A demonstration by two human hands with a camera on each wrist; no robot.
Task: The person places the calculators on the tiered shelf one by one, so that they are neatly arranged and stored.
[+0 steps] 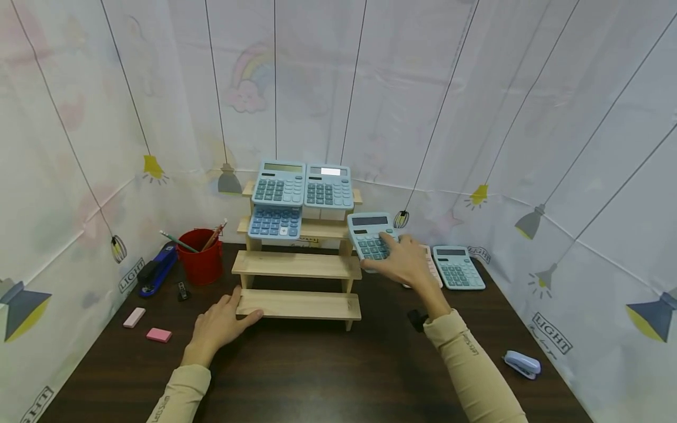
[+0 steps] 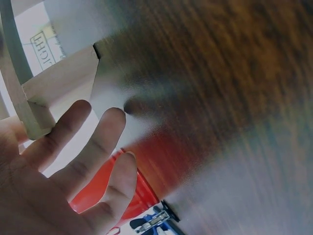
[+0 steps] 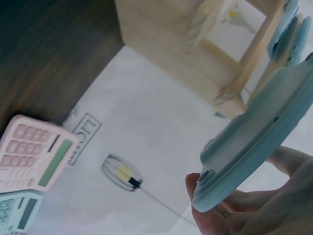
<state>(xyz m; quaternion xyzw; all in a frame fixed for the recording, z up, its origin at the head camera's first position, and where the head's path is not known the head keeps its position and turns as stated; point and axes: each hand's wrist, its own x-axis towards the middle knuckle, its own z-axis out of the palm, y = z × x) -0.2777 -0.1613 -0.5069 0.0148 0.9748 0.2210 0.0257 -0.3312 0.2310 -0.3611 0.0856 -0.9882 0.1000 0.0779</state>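
In the head view my right hand grips a light blue calculator by its right side, beside the wooden tiered rack. The right wrist view shows the calculator's edge raised, with fingers round it. My left hand touches the left end of the lowest shelf. Its fingers look spread and fairly straight in the left wrist view. Two light blue calculators, one left and one right, lean on the top tier. Another blue calculator sits on the tier below, partly hidden.
Right of the rack lie a light blue calculator and a pink one. A pale stapler is at the right. On the left stand a red bucket with pencils, a blue stapler, and two erasers.
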